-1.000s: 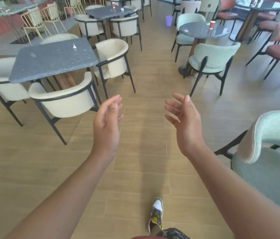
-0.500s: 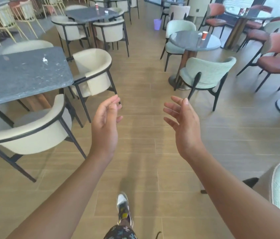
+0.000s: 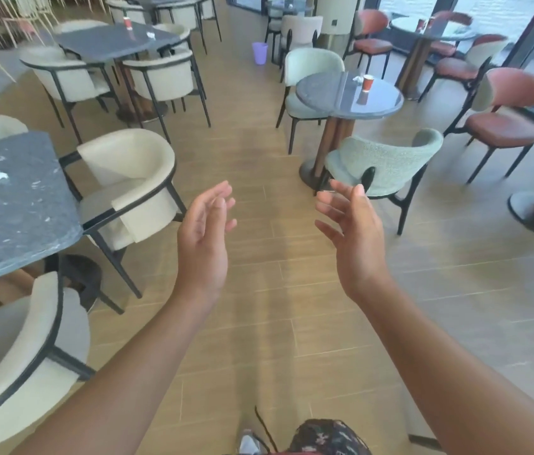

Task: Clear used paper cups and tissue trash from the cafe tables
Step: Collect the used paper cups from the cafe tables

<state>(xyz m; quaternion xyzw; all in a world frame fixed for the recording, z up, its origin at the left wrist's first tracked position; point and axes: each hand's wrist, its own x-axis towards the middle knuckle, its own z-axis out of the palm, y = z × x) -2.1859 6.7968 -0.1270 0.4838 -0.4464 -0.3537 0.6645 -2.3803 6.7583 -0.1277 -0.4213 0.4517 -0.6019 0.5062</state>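
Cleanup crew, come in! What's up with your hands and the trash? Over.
Left hand, right hand open, empty. Cup and tissue on round table ahead. Green chair in front of it.

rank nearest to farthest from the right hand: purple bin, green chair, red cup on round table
1. green chair, just ahead of right hand
2. red cup, on round table beyond it
3. purple bin, far floor, left of table
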